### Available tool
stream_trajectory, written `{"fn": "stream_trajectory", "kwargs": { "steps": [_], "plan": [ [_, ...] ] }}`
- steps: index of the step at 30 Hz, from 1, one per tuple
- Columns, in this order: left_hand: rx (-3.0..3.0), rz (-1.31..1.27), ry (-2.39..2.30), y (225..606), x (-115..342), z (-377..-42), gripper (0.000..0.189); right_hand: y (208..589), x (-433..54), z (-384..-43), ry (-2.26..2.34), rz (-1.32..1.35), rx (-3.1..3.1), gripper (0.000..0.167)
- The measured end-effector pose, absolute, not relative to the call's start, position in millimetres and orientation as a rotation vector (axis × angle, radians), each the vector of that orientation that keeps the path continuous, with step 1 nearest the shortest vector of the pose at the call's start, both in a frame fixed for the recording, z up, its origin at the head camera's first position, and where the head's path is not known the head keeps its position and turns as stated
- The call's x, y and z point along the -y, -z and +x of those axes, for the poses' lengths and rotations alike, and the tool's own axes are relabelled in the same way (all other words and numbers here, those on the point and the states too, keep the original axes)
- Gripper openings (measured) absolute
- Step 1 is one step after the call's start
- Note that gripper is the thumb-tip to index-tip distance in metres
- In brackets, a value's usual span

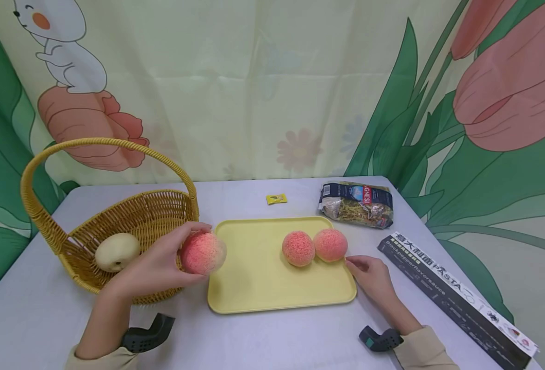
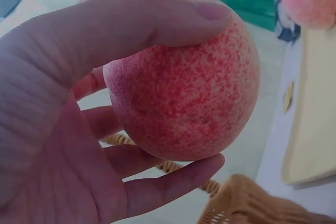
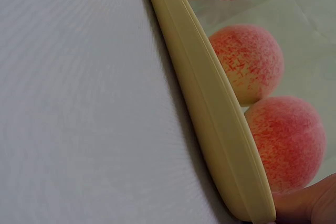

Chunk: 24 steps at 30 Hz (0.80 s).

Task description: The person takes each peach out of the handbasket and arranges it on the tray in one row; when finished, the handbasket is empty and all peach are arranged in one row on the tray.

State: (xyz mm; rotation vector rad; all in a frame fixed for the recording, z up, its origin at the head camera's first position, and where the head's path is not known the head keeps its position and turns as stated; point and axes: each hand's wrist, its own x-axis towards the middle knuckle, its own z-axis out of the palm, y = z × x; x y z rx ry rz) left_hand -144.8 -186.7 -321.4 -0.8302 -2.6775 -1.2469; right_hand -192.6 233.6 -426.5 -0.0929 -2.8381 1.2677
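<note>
- So, left hand [image 1: 161,259] is gripping a peach [image 1: 203,253]: thumb on one side, fingers on the other.
- Right hand [image 1: 373,277] is pinching the right rim of the tray [image 1: 249,272].
- Technique, my take: light, even pressure on the held peach; it's round and could slip if squeezed off-centre. Rim should stay level, since a tilt might roll the loose fruit.
- Held peach: against my left thumb and fingers, by the tray's left edge.
- Third peach [image 1: 330,245]: just beside my right fingertips. Second peach [image 1: 298,248]: touching it, on the side towards my left hand.
- Basket [image 1: 161,213]: left of my left fingertips, pale round fruit [image 1: 117,252] inside.
</note>
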Motion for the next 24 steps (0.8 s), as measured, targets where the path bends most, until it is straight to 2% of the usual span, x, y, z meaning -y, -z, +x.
{"fn": "stream_trajectory", "kwargs": {
  "steps": [11,24],
  "plan": [
    [2.759,-0.873,1.199,329,169,-147,0.070,427,-234,-193,-1.245,-0.080,2.843,0.024],
    [2.960,-1.061,1.133,345,151,-150,0.058,426,-233,-193,-1.254,-0.093,2.843,0.025]
  ]
}}
